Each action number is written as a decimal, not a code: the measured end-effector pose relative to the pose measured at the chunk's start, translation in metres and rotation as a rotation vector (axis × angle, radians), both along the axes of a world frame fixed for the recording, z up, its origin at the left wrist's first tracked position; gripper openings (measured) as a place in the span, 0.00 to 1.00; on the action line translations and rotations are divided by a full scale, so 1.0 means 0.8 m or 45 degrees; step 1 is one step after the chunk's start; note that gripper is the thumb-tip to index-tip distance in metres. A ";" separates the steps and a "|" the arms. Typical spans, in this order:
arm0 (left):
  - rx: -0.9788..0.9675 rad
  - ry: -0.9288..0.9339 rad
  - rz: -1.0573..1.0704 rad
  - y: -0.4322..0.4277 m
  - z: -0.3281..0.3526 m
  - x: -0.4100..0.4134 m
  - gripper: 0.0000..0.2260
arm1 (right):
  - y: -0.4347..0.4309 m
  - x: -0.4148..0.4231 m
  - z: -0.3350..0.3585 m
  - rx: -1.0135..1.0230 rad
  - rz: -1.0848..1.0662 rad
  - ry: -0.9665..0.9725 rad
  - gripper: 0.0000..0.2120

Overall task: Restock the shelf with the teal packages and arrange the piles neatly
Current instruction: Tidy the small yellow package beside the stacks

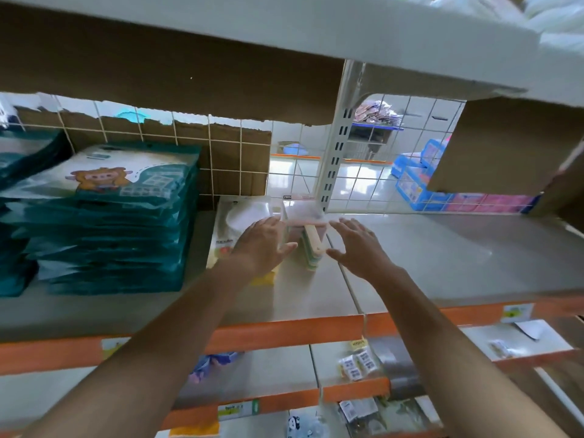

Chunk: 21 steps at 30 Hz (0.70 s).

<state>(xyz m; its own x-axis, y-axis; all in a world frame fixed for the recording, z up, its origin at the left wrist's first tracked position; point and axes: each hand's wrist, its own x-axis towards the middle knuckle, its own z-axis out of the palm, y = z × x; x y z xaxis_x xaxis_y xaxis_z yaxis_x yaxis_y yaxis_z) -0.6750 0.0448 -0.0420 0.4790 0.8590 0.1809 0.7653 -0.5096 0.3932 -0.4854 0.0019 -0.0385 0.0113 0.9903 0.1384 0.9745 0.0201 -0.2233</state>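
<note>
Right of the teal pile (104, 216), flanking the clear box (305, 214). Spreading left hand (264, 245) and right hand (358, 246) wide and flat, gripping nothing.

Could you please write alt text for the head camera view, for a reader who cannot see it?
The left hand and right hand, both open, reach into a store shelf on either side of a small clear box. A tall pile of teal packages sits to its left.
</note>
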 end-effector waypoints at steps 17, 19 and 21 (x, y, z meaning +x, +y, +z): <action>-0.507 -1.295 0.729 0.039 -0.052 0.124 0.22 | 0.081 0.053 -0.071 -0.108 0.070 0.576 0.28; -0.536 -1.427 0.769 0.035 -0.058 0.130 0.20 | 0.086 0.050 -0.085 -0.043 0.023 0.746 0.26; -0.540 -1.536 0.782 0.034 -0.067 0.134 0.19 | 0.088 0.046 -0.098 0.014 -0.015 0.896 0.24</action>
<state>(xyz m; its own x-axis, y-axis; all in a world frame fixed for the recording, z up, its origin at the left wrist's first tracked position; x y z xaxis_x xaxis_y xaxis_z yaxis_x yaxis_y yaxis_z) -0.5675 0.0720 -0.0957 -0.2450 0.9626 -0.1158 -0.0913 0.0960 0.9912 -0.4483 0.0722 -0.1171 0.1128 0.9882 0.1041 0.5991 0.0160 -0.8005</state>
